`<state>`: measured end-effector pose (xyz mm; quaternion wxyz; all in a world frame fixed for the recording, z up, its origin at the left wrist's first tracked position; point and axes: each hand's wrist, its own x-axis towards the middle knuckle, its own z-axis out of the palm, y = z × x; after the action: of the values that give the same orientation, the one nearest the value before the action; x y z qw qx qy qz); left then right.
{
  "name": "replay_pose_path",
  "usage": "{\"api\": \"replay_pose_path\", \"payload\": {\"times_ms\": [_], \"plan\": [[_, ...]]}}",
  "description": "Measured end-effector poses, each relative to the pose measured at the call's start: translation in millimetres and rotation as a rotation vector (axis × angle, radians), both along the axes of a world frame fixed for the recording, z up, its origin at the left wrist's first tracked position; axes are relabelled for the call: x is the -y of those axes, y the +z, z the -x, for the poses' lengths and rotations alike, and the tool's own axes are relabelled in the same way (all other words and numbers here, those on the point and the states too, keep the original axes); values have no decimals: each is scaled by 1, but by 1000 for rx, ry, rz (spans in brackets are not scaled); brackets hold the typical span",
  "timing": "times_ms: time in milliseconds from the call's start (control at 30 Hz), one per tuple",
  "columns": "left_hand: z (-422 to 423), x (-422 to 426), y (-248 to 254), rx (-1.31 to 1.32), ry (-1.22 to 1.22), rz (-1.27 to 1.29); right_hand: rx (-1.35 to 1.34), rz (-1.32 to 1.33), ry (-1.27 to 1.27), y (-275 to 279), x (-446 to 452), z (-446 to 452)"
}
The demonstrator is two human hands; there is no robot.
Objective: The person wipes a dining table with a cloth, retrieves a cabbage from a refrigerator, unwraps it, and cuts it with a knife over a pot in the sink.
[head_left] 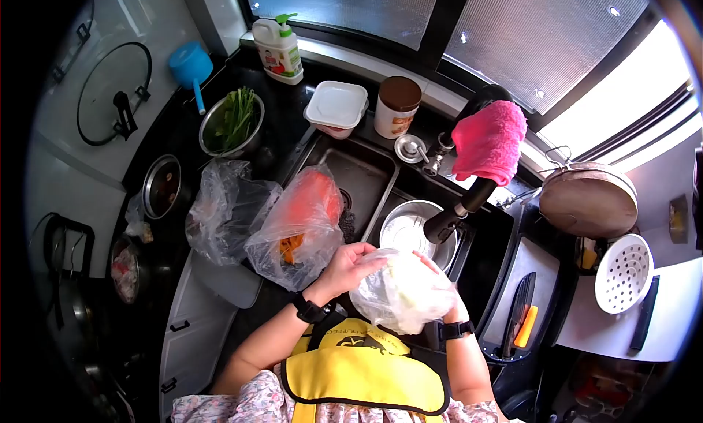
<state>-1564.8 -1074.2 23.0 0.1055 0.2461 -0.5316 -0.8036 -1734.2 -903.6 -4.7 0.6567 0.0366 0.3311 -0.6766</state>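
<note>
A clear plastic bag (pixel 399 295) with something pale inside is held in front of my apron, near the sink's front edge. My left hand (pixel 348 268) grips the bag's upper left side, its fingers pinched on the plastic. On the other side, my right hand (pixel 444 295) is wrapped round the bag, partly hidden by it. What the bag contains is too unclear to name. Left of my left hand lies another clear bag (pixel 304 225) with red and orange contents, partly over the sink. Just beyond my hands, a metal pot (pixel 401 225) sits in the right basin under the faucet (pixel 443 225).
Green leafy stalks (pixel 238 119) fill a metal bowl at the back left. A crumpled clear bag (pixel 223 211) lies left of the sink (pixel 381 159). At right are a black knife (pixel 521 306), an orange-handled tool (pixel 526 328) and a white colander (pixel 624 273). A pink cloth (pixel 492 141) hangs over the faucet.
</note>
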Motion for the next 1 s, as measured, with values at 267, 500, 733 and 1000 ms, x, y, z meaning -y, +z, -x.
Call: {"api": "replay_pose_path", "payload": {"times_ms": [267, 500, 733, 1000], "plan": [[-17, -16, 36, 143, -253, 390, 11, 11, -154, 8, 5, -13], [-61, 5, 37, 80, -261, 589, 315, -85, -270, -34, -1, 23], [-107, 24, 53, 227, 0, 545, -238, -491, -239, -101, -5, 74], [-126, 27, 100, 218, 286, 331, -914, -914, 113, -253, 19, 74]]}}
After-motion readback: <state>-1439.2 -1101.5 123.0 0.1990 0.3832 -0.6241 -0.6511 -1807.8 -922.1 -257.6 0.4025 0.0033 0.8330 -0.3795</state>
